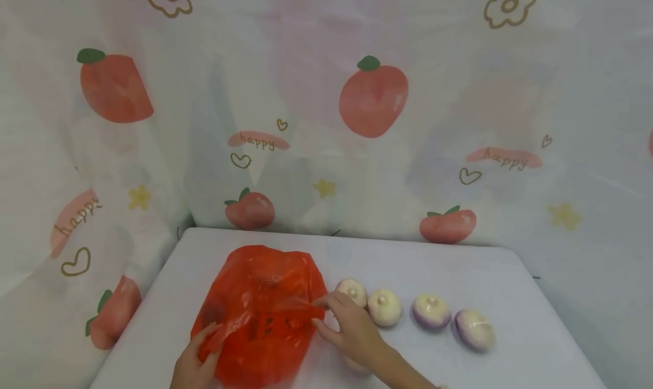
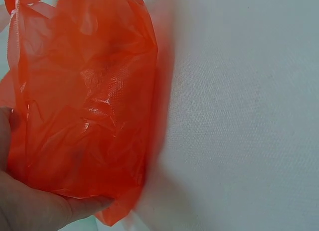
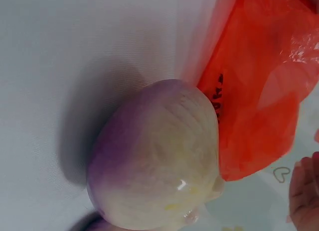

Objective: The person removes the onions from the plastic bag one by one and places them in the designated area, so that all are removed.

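A translucent red plastic bag [image 1: 265, 281] with dark lettering lies puffed up on the white table. A darker rounded shape shows dimly through its left side. My left hand [image 1: 196, 358] grips the near left edge of its mouth, thumb and finger on the plastic in the left wrist view. With thumb and forefinger my right hand [image 1: 352, 326] pinches the right rim. Beside the bag sit several purple-and-white turnips, one turnip [image 1: 385, 308] just beyond my right hand and another turnip [image 1: 357, 366] partly hidden under it. A large turnip [image 3: 154, 156] fills the right wrist view.
Farther right on the table [image 1: 530, 298] stand a turnip [image 1: 431, 311] and a tilted turnip [image 1: 475, 329]. A curtain [image 1: 316, 162] printed with fruit and the word "happy" hangs behind the table's back edge and along its left.
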`<state>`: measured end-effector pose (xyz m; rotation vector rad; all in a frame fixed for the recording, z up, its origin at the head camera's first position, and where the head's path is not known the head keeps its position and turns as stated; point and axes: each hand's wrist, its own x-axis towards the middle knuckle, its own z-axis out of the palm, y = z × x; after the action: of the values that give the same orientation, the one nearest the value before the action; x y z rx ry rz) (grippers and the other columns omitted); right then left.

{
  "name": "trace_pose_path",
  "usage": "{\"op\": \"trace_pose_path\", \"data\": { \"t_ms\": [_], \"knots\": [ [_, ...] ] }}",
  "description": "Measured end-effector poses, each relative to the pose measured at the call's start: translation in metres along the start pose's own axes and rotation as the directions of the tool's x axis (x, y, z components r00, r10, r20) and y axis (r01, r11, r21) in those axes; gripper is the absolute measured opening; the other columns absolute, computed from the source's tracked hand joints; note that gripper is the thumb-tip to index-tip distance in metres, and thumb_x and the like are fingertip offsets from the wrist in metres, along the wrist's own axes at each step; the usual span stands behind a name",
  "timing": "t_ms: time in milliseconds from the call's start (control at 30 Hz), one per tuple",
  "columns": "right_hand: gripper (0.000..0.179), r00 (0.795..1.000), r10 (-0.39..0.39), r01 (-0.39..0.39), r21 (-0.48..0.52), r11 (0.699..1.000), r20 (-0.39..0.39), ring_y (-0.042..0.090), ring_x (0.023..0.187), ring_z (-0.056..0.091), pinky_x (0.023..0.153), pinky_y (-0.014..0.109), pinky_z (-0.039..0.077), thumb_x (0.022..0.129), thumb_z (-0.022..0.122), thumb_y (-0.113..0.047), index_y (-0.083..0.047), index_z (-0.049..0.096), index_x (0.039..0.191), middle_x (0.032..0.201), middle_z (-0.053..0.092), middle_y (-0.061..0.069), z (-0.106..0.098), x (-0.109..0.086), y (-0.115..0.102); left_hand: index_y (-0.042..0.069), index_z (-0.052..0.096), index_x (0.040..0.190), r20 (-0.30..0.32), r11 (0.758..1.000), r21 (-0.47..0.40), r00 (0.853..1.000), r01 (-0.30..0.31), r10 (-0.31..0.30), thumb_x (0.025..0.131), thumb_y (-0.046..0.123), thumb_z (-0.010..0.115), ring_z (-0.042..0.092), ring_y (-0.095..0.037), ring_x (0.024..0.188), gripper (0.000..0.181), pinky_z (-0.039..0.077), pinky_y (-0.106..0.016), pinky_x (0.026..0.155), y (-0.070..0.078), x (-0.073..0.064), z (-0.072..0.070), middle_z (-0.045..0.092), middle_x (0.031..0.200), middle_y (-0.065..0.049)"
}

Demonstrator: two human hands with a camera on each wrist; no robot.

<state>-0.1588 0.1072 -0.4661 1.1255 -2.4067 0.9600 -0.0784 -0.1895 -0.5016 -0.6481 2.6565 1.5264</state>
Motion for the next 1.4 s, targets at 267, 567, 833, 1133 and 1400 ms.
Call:
{"op": "trace_pose_path", "data": {
  "t_ms": [267,567,833,1133,1400],
  "knots": [
    [0.024,0.971,-0.104,0.073,0.146,0.987,0.217,0.005,0.093,0.056,0.081,0.019,0.048,0.095,0.057,-0.029,-0.018,0.06,0.116,0.108,0.061,-0.01,0.005,0.004,-0.011,0.002,0.049,0.131,-0.004,1.0,0.01,1.0,-0.002,0.002,0.095,0.02,0.058,0.056,-0.034,0.098,0.042,0.05,-0.05,0.081,0.002,-0.001,0.001,0.046,0.133,-0.027],
    [0.034,0.919,-0.072,0.061,0.04,0.997,0.388,0.01,0.116,0.049,0.093,0.026,0.045,0.099,0.049,-0.032,-0.016,0.056,0.128,0.126,0.055,-0.007,0.019,0.02,-0.034,0.004,0.049,0.132,-0.025,1.0,0.017,1.0,0.017,-0.017,0.094,0.015,0.057,0.051,-0.039,0.11,0.04,0.045,-0.053,0.088,0.004,0.001,0.005,0.045,0.136,-0.024],
    [0.034,0.897,-0.014,-0.016,0.064,0.998,0.443,0.012,0.119,0.047,0.097,0.028,0.042,0.099,0.049,-0.029,-0.016,0.055,0.129,0.129,0.053,-0.002,0.043,0.039,-0.033,0.004,0.049,0.132,-0.024,1.0,0.003,1.0,0.01,-0.01,0.093,0.012,0.057,0.053,-0.038,0.106,0.041,0.047,-0.051,0.086,0.003,0.0,0.005,0.046,0.135,-0.024],
    [0.041,0.826,0.157,-0.202,0.024,0.979,0.541,0.003,0.099,0.052,0.083,0.02,0.048,0.093,0.058,-0.036,-0.017,0.054,0.129,0.113,0.059,-0.007,0.056,0.056,-0.033,0.004,0.048,0.133,-0.011,1.0,0.004,1.0,0.018,-0.018,0.094,0.012,0.057,0.051,-0.038,0.109,0.041,0.047,-0.051,0.087,0.005,-0.001,0.004,0.045,0.136,-0.022],
    [0.03,0.791,0.188,-0.276,0.065,0.959,0.582,0.001,0.082,0.05,0.071,0.014,0.047,0.091,0.062,-0.033,-0.018,0.054,0.116,0.09,0.054,-0.013,0.072,0.065,-0.029,0.003,0.048,0.134,0.002,1.0,-0.004,1.0,0.014,-0.014,0.094,0.015,0.057,0.054,-0.038,0.105,0.042,0.05,-0.048,0.083,0.002,-0.001,0.004,0.044,0.137,-0.023]
  ]
}}
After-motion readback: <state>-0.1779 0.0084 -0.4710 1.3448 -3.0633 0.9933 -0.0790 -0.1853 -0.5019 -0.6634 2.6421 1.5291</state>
